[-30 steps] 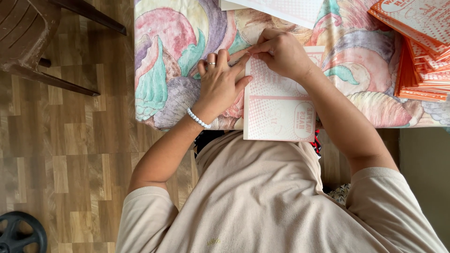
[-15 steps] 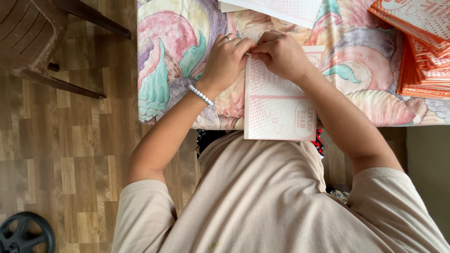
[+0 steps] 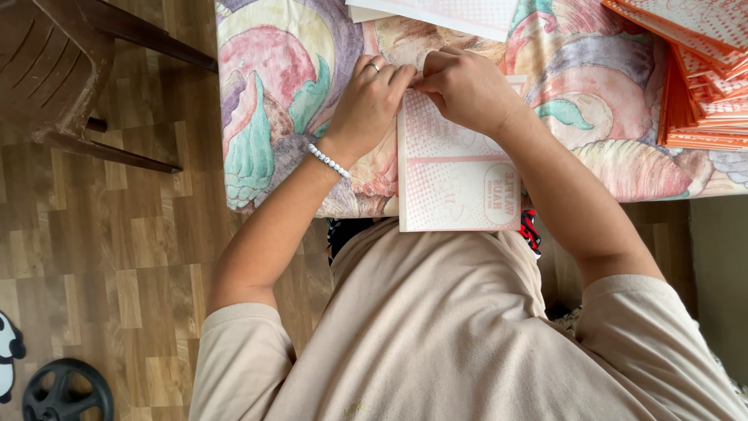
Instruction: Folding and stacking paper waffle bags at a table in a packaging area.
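Wood-pattern floor (image 3: 117,257), brown plastic chair (image 3: 54,70)

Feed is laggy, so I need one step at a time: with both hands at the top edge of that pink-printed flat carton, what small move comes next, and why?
Probably press along the top edge to set the fold. Both the left hand and the right hand pinch the far edge of the flat carton, whose near end overhangs the patterned table cover toward the body, so steady downward pressure should keep it from tipping.

table (image 3: 265,101), floral cloth | pink-printed sheet (image 3: 456,183) | orange stack (image 3: 701,86)
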